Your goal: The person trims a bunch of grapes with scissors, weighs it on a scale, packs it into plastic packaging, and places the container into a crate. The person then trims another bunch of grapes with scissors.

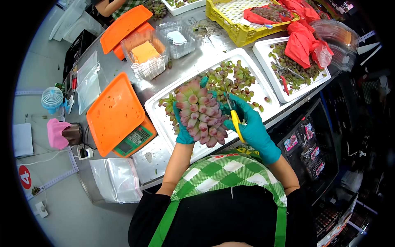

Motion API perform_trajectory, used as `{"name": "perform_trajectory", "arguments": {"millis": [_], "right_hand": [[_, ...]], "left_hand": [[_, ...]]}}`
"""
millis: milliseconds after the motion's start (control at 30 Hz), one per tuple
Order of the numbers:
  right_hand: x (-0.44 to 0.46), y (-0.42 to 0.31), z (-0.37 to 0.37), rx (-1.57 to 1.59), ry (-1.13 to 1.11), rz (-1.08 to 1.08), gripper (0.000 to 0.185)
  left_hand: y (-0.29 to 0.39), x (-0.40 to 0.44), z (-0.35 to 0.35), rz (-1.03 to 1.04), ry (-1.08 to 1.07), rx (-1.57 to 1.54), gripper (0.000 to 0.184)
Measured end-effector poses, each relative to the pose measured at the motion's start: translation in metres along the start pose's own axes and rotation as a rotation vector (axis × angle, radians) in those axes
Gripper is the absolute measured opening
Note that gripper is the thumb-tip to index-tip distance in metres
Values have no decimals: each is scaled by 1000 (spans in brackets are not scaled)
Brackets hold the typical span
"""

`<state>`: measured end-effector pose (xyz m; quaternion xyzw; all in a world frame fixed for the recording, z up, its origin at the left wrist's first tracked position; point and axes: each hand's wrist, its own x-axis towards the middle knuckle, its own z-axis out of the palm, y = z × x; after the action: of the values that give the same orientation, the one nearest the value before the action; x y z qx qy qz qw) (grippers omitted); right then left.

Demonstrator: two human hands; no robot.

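Observation:
A large bunch of pinkish grapes [199,113] hangs over the near part of a white tray [158,108]. My left hand [184,125], in a teal glove, holds the bunch from its left side, partly hidden behind it. Yellow-handled scissors [236,122] are in my gloved right hand [253,127], their blades pointing away from me at the bunch's right side. Whether the blades touch a stem is too small to tell. Loose grapes and small clusters [234,76] lie in the tray beyond the bunch.
Left of the tray stands an orange-topped scale [117,111]. Clear plastic boxes [146,53] are behind it. At the right, another white tray [288,96] holds grapes, red plastic [299,45] and red-handled scissors [284,84]. A yellow crate [242,35] stands at the back. A co-worker's arm [109,7] shows at the top.

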<state>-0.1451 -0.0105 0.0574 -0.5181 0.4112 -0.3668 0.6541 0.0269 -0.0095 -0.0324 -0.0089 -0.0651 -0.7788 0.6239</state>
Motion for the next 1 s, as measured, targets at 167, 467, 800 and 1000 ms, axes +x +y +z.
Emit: {"name": "perform_trajectory", "arguments": {"millis": [167, 467, 800, 1000], "right_hand": [[-7, -7, 7, -135, 0, -36, 59], [-1, -1, 0, 46, 68, -140, 60], [5, 8, -22, 168, 170, 42, 42], [4, 15, -36, 217, 172, -12, 45]], "left_hand": [[0, -7, -34, 13, 116, 17, 56], [-7, 10, 30, 156, 208, 339, 61], [-24, 23, 50, -20, 344, 420, 59], [-34, 22, 67, -55, 304, 434, 58]]}}
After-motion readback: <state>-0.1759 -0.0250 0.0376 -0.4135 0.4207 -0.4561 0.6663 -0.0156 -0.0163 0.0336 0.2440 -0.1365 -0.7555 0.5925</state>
